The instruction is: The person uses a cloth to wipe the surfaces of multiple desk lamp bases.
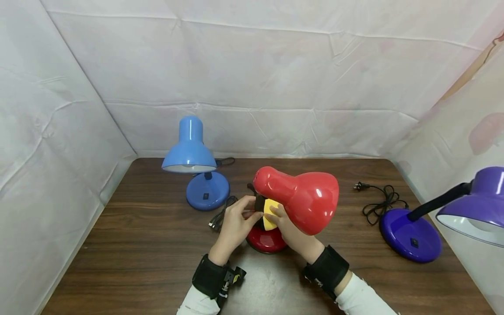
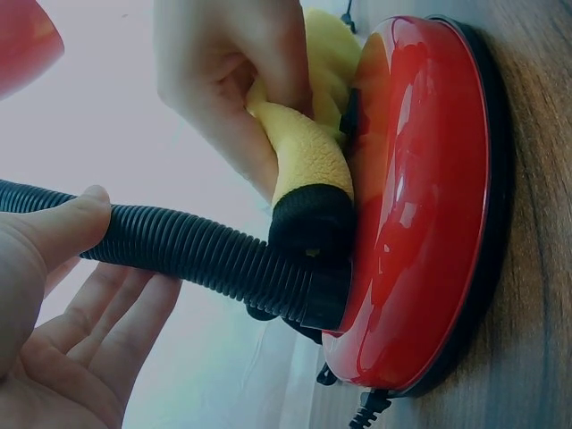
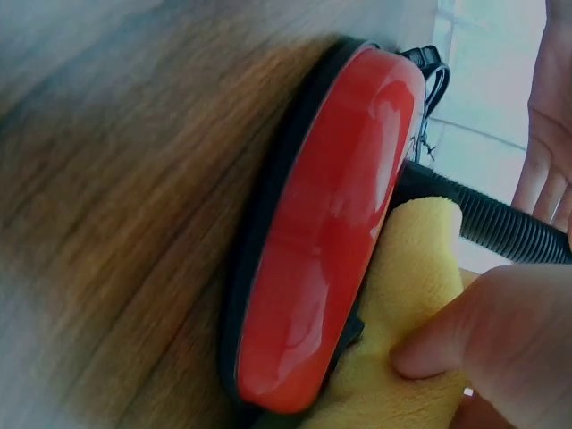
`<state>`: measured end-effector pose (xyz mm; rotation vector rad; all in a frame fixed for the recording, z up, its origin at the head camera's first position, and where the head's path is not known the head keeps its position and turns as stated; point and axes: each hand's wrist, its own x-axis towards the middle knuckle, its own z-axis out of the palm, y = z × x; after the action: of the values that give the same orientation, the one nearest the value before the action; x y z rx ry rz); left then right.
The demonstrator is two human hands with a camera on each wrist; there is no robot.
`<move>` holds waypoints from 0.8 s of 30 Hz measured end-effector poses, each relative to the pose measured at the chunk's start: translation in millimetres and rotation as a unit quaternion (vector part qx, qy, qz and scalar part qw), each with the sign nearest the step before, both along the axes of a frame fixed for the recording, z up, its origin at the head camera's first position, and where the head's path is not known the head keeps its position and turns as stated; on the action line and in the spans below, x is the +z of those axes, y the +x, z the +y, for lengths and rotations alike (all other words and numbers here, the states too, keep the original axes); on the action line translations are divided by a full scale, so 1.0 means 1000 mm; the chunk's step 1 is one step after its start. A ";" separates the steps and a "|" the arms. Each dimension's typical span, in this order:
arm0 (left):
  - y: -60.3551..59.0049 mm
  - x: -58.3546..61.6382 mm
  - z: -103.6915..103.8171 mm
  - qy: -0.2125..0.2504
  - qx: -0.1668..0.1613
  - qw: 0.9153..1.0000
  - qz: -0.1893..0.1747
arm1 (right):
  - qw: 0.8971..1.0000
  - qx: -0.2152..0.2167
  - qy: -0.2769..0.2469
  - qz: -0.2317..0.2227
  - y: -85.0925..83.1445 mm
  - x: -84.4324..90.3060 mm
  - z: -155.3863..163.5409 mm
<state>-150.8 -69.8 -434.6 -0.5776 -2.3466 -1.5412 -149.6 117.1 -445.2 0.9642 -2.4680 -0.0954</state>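
Red lamp: was set on the table.
Left hand: black neck was pinched.
Right hand: yellow cloth was pinched at the base.
Purple shade: white interior was exposed.

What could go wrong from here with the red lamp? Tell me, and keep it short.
The left hand holds the ridged neck; pulling it hard might tip the base. The red shade juts out above the right hand, so raising that hand could bump it. The right hand's yellow cloth lies close to what looks like a black switch on the base, and a rub might flip it.
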 end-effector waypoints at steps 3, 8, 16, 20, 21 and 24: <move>0.000 -0.001 0.000 0.000 0.001 1.000 -0.003 | 1.000 -0.004 0.002 -0.013 0.002 0.000 -0.001; 0.000 -0.001 0.000 -0.001 0.000 1.000 0.001 | 0.999 -0.021 0.033 -0.014 0.006 -0.002 -0.001; 0.000 0.000 0.000 -0.008 0.004 1.000 -0.006 | 0.999 -0.018 0.016 -0.040 0.018 -0.006 0.002; 0.000 0.000 0.000 -0.008 0.002 1.000 -0.006 | 0.998 -0.011 -0.001 -0.056 0.025 -0.005 0.004; -0.001 0.000 0.000 -0.008 0.002 1.000 -0.007 | 0.998 -0.009 -0.005 -0.058 0.027 -0.005 0.004; -0.001 -0.001 0.000 -0.008 0.004 1.000 -0.007 | 0.998 -0.004 -0.012 -0.064 0.032 -0.004 0.004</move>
<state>-151.5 -69.7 -435.2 -0.5614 -2.3719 -1.5291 -117.9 121.4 -449.7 0.9768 -2.5834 -0.0067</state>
